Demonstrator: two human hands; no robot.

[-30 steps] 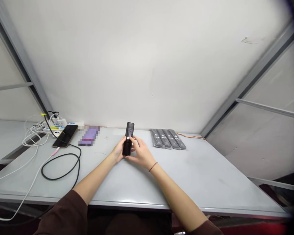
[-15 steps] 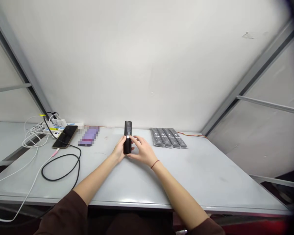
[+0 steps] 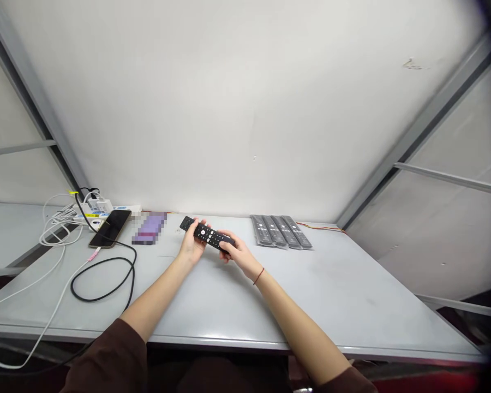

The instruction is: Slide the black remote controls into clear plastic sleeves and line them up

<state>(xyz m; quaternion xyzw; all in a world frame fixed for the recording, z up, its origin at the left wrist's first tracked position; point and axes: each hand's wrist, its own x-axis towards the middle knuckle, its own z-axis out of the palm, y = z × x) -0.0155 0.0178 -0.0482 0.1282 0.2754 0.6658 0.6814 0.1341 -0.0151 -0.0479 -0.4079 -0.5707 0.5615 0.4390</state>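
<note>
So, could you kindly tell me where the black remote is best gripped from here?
Probably around its middle, from above: the remote is long and slim, and lies crosswise between the left hand and right hand, so that stretch shows free of fingers.

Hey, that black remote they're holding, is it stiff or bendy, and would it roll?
The black remote control looks stiff: a straight bar that doesn't sag between the left hand and the right hand. It's probably light, given the loose-looking grip. Its flattish shape suggests it wouldn't roll easily.
</note>
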